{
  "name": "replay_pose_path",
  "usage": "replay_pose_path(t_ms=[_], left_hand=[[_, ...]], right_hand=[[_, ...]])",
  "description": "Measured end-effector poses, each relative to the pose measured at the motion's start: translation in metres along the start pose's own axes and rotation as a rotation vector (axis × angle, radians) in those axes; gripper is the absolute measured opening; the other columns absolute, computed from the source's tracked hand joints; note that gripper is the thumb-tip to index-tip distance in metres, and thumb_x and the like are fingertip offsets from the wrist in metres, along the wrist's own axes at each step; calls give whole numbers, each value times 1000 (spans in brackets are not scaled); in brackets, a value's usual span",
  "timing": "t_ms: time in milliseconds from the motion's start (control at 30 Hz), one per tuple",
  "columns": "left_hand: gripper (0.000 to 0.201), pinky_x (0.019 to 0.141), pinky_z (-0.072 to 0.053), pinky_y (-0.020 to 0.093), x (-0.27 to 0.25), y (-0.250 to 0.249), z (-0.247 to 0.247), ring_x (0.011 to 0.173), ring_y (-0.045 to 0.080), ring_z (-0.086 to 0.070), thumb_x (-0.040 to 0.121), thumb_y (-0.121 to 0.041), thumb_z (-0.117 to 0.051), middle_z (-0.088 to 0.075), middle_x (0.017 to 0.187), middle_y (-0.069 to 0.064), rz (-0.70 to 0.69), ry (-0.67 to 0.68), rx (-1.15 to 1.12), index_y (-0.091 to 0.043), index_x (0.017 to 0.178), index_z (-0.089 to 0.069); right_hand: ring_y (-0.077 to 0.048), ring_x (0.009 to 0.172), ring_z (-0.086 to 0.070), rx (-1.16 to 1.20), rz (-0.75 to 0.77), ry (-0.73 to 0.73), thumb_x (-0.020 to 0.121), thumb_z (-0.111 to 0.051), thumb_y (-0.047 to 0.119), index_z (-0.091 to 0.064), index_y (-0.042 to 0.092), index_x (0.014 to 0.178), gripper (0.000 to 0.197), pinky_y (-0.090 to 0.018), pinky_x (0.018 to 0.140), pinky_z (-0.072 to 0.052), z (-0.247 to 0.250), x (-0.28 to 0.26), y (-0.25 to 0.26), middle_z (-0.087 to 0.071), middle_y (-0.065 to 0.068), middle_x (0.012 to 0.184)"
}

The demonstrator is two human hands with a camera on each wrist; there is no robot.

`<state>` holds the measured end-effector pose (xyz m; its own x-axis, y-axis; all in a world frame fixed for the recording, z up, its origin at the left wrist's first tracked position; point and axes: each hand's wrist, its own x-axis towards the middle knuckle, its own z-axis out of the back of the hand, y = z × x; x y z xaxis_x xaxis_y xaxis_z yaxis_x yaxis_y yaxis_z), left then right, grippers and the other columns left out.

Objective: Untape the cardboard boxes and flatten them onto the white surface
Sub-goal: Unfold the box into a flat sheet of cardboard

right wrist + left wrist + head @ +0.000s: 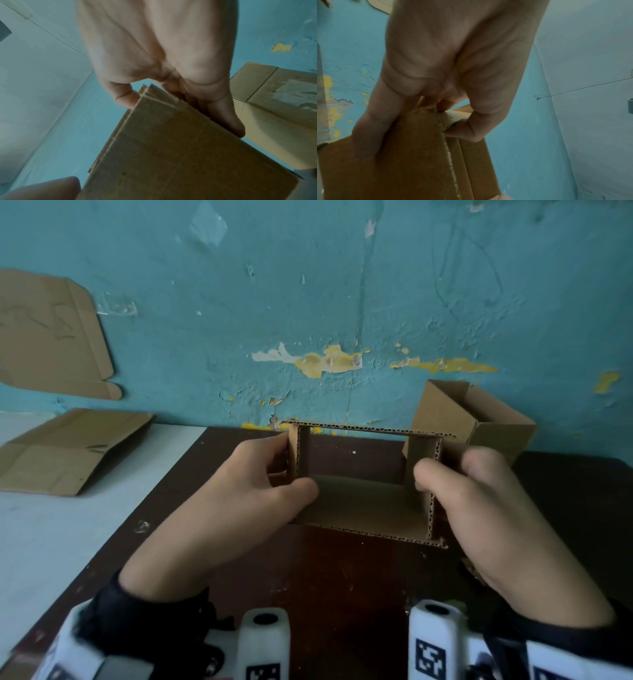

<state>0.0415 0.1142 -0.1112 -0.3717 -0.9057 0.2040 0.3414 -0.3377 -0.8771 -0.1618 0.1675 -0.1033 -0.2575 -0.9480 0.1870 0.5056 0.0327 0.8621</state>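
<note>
I hold an opened brown cardboard box (363, 505) above the dark table, its open end facing me so I look through it. My left hand (274, 481) grips its left wall, thumb inside and fingers outside; the left wrist view shows that left hand (436, 115) pinching the cardboard edge (419, 155). My right hand (455, 474) grips the right wall (432, 484) the same way, and the right wrist view shows this right hand (180, 97) clamped on the box wall (180, 148). No tape shows on this box.
A second box (479, 419) stands open at the back right against the teal wall, with tape (295, 93) on its side. One flattened cardboard piece (68, 450) lies on the white surface (51, 542) at left. Another cardboard sheet (51, 333) leans on the wall.
</note>
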Motion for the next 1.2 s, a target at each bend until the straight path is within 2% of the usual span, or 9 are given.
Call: replay_pose_path(t_ms=[133,267,500,600,800,967,1033,1100,1200], left_hand=[[30,57,-44,11,-1,-2,0,65,0,-64,88,-4,-56,-70,73,-14,-32,26,-21,-29,82,-71],[45,51,-39,6,-3,-5,0,55,-5,-58,87,1,-54,-65,63,-18,-43,58,-47,-38,70,-68],[13,61,-31,42,2,6,3,59,19,-40,68,-21,-55,-43,63,1,69,-28,-88,-13,64,-45],[13,61,-29,43,4,8,3,58,20,-37,62,-20,-53,-40,61,-1,113,-42,-121,-16,60,-41],[11,59,-30,39,2,9,5,57,18,-40,59,-20,-55,-43,58,-10,163,-89,-111,-22,54,-46],[16,65,-30,43,2,8,3,62,19,-40,65,-23,-57,-41,66,1,135,-47,-88,-12,67,-46],[25,65,-31,44,2,7,1,64,19,-40,69,-26,-60,-42,68,6,105,-37,-78,-6,75,-47],[40,68,-37,46,3,7,-2,68,20,-46,69,-36,-63,-46,71,15,90,-45,-112,-1,84,-51],[55,76,-42,42,4,10,-4,74,19,-54,77,-50,-62,-56,78,10,111,-95,-137,2,93,-57]], right_hand=[[-45,61,-41,42,16,-55,69,-54,31,-37,-11,73,46,-43,60,-34,1,3,-4,-35,-36,70],[-50,69,-38,60,37,-60,69,-52,28,-36,-11,72,43,-44,62,-33,0,4,-3,-33,-38,72],[-32,59,-26,115,61,-54,71,-51,23,-33,-3,63,33,-39,58,-28,-1,1,-1,-26,-19,65],[-14,54,-34,165,14,-76,73,-53,21,-42,4,60,24,-35,59,-29,-1,2,-2,-32,-4,61],[-4,42,-39,194,6,-156,68,-47,20,-42,17,43,26,-25,53,-30,-1,9,-7,-44,8,36],[-15,50,-33,186,51,-82,78,-54,15,-37,13,53,30,-34,58,-30,4,4,-3,-30,1,47],[-13,53,-33,158,49,-64,90,-53,6,-42,-5,63,30,-36,59,-29,5,4,-6,-34,-1,56],[-15,55,-38,134,54,-52,93,-55,11,-46,-22,83,36,-33,58,-35,5,5,-10,-42,-18,67],[-38,80,-56,105,97,-29,88,-55,35,-63,-8,90,44,-39,67,-46,-1,4,-7,-59,-33,90]])
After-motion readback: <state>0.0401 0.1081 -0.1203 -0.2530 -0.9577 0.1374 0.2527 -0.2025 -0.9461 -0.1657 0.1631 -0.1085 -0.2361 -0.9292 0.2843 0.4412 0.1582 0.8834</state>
